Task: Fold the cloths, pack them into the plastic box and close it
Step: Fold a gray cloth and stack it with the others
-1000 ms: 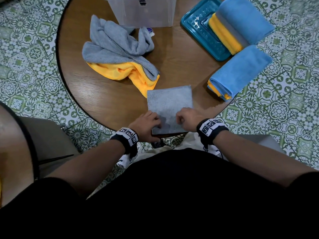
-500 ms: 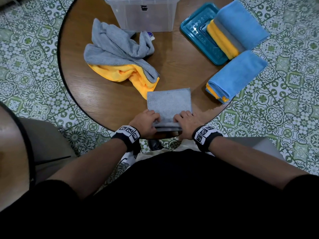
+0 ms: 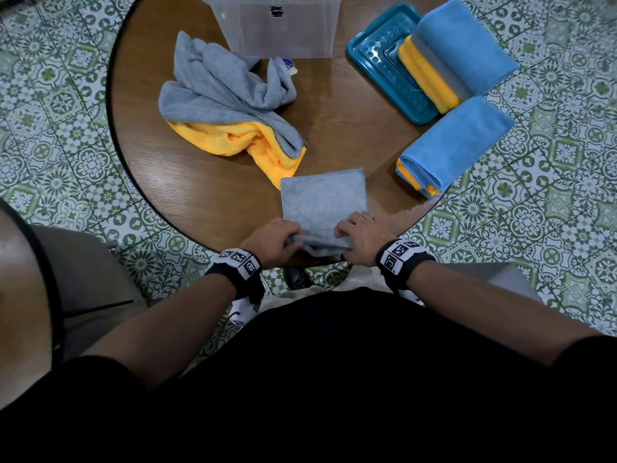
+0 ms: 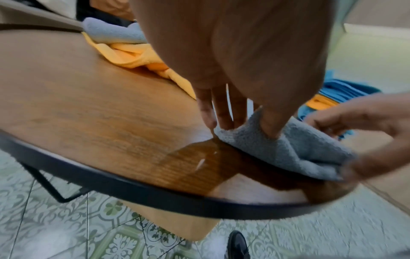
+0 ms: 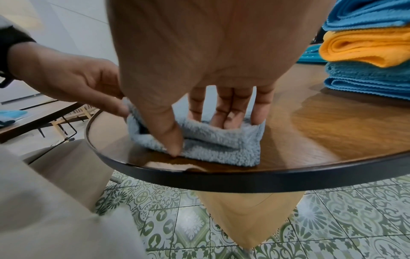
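A small grey cloth (image 3: 323, 199) lies folded near the round table's front edge, its near end rolled up. My left hand (image 3: 277, 240) pinches the roll's left end, thumb under and fingers on top (image 4: 224, 121). My right hand (image 3: 360, 233) pinches its right end, thumb in front of the grey cloth (image 5: 213, 145). A loose grey and yellow cloth heap (image 3: 230, 115) lies at the middle left. The clear plastic box (image 3: 277, 26) stands open at the back. Its teal lid (image 3: 384, 61) lies to the right, carrying folded cloths (image 3: 457, 51). Another blue and yellow folded stack (image 3: 450, 145) sits at the right edge.
The wooden table (image 3: 334, 105) has a dark rim and stands on green patterned floor tiles (image 3: 551, 195). A beige chair (image 3: 86, 272) stands at my left. A second table shows far left in the right wrist view.
Both hands have taken the grey cloth's near edge and rolled it away from me, so the flat part is shorter. The other cloths, box and lid have not moved.
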Available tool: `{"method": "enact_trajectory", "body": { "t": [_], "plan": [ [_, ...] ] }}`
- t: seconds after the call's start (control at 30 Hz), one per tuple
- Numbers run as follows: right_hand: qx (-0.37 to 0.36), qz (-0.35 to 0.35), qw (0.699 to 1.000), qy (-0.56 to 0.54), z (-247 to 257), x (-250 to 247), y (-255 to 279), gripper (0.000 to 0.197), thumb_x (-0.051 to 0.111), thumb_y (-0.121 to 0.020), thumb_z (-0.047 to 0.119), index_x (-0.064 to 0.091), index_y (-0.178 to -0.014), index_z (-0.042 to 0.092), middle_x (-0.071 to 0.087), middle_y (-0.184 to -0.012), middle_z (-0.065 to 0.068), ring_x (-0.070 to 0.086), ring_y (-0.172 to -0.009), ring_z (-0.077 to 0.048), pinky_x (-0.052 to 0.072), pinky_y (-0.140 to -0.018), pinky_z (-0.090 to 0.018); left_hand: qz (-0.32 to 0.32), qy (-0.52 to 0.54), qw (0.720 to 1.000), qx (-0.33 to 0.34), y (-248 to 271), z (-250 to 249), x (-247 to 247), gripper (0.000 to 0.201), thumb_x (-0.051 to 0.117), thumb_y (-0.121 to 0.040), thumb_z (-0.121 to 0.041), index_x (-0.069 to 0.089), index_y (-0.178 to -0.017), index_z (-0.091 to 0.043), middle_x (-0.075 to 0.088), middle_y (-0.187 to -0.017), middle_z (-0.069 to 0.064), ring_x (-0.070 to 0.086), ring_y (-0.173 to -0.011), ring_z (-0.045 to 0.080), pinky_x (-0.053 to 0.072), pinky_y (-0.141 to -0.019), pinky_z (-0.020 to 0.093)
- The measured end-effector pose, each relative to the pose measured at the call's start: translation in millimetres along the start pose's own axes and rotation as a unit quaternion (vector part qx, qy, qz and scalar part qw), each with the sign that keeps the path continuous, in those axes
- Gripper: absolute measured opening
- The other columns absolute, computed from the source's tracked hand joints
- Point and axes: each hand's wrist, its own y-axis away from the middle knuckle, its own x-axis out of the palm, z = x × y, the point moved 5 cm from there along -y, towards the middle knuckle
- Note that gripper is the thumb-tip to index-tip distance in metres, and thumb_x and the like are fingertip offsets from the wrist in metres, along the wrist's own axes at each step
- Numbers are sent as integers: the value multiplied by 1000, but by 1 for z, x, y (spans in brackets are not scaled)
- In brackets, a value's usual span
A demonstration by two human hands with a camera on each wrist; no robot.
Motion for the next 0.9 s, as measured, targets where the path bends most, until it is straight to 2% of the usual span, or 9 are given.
{"method": "enact_trajectory", "body": {
  "t": [0.07, 0.13, 0.23, 0.33, 0.43, 0.53, 0.67, 0.8, 0.9],
  "plan": [
    [4, 10, 1000, 16, -1, 1, 0, 63, 69, -76, 49, 46, -130, 26, 46, -127, -7, 44, -120, -27, 37, -98, -40, -34, 53, 998, -31, 1, 4, -7, 15, 57, -97, -28, 60, -101, -14, 62, -85, 4, 56, -77, 22, 45, -67, 31],
    [16, 15, 1000, 16, -2, -2, -1, 68, 70, -78, 45, 43, -136, 22, 46, -131, -9, 43, -123, -29, 37, -100, -41, -67, 103, 991, -58, 0, 8, -13, 20, 52, -100, -32, 60, -98, -13, 65, -78, 4, 59, -69, 23, 42, -60, 28],
    [38, -7, 999, -18, -6, -11, -6, 48, 62, -83, 26, 50, -129, 20, 53, -122, -11, 49, -116, -31, 39, -95, -39, -111, 137, 979, -100, -3, 13, -22, 31, 46, -99, -40, 59, -93, -13, 64, -72, -1, 59, -67, 20, 44, -62, 31],
    [55, -44, 994, -87, -12, -21, -10, 24, 58, -84, 20, 60, -108, 17, 62, -104, -11, 56, -101, -31, 43, -81, -35, -148, 140, 974, -100, -6, 10, -26, 20, 50, -100, -32, 57, -99, -13, 60, -69, -8, 57, -63, 17, 45, -63, 30],
    [70, -58, 984, -156, -19, -27, -10, 14, 58, -89, 18, 62, -103, 16, 58, -91, -5, 51, -85, -23, 34, -68, -27, -170, 105, 979, -37, -7, -2, -33, 30, 60, -95, -35, 53, -119, -19, 64, -103, -2, 61, -85, 14, 48, -72, 27],
    [85, -54, 973, -206, -27, -29, -10, 11, 58, -93, 19, 62, -102, 15, 56, -88, -4, 48, -81, -20, 31, -66, -25, -133, -33, 989, 62, -7, -12, -32, 48, 72, -82, -50, 59, -116, -19, 55, -128, 6, 52, -113, 19, 43, -88, 31],
    [82, -48, 963, -251, -30, -29, -11, 10, 61, -93, 22, 60, -103, 19, 64, -94, -7, 55, -85, -21, 35, -67, -28, -48, -76, 996, 15, -10, -5, -22, 49, 75, -79, -45, 57, -118, -22, 54, -127, 4, 51, -114, 28, 39, -90, 41],
    [83, -68, 958, -267, -31, -33, -8, 18, 63, -92, 20, 53, -107, 18, 61, -88, -5, 54, -80, -21, 37, -65, -31, -87, -48, 995, 30, -11, -9, -25, 47, 77, -79, -26, 56, -120, -18, 54, -130, 5, 51, -114, 28, 43, -92, 42],
    [82, -76, 953, -283, -31, -35, -7, 23, 65, -91, 17, 45, -101, 21, 58, -81, -6, 52, -72, -21, 38, -60, -32, -74, -135, 986, 62, -12, -12, -20, 39, 76, -80, -33, 61, -114, -20, 51, -138, 9, 51, -114, 31, 38, -87, 42]
  ]
}}
